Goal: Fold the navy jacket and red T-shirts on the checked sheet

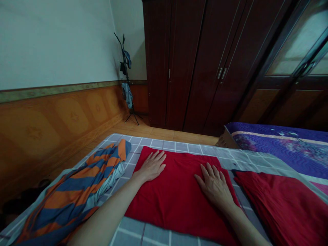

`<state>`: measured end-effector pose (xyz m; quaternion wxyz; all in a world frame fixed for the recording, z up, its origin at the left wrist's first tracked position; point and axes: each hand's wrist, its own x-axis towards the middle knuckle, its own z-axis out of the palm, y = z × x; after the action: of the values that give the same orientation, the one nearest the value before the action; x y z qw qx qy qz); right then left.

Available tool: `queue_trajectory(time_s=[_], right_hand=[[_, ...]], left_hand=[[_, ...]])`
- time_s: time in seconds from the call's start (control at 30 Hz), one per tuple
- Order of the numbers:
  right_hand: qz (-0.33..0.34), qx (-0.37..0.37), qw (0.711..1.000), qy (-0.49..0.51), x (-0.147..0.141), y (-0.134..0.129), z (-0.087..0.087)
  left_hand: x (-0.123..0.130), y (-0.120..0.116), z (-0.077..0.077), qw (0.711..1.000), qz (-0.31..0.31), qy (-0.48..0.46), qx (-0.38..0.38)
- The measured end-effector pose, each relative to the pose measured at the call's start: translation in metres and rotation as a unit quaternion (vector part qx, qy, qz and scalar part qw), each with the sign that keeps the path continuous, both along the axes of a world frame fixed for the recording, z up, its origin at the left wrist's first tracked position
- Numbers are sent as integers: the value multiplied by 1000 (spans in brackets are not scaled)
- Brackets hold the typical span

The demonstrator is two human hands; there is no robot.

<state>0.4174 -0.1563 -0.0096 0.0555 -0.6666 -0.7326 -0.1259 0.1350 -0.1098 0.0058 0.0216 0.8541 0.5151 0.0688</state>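
Observation:
A red cloth (179, 194) lies spread in a roughly rectangular shape on the grey checked bed cover (156, 234). My left hand (153, 165) rests flat on its upper left part, fingers apart. On the upper right part lies my right hand (214, 184), palm down with its fingers spread. To the left is a crumpled orange and blue striped garment (84, 184) with pale blue fabric beside it. Another folded red cloth (287, 201), dark along one edge, lies to the right of my right hand.
A dark red wardrobe (184, 68) stands beyond the bed. A coat stand (125, 65) with hanging items is in the far corner. At the right is a surface with a purple patterned cover (282, 143). Dark objects lie low at the left edge.

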Motion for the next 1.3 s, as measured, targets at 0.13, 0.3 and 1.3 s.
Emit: queue_trajectory(time_s=[0.13, 0.3, 1.3], right_hand=[[1, 7, 1000, -17, 0, -1, -1], [1, 7, 999, -32, 1, -1, 0], [6, 12, 999, -51, 2, 1, -1]], left_hand=[[-11, 8, 0, 998, 54, 0, -11], [-25, 5, 5, 995, 98, -3, 4], [-80, 5, 19, 992, 119, 11, -50]])
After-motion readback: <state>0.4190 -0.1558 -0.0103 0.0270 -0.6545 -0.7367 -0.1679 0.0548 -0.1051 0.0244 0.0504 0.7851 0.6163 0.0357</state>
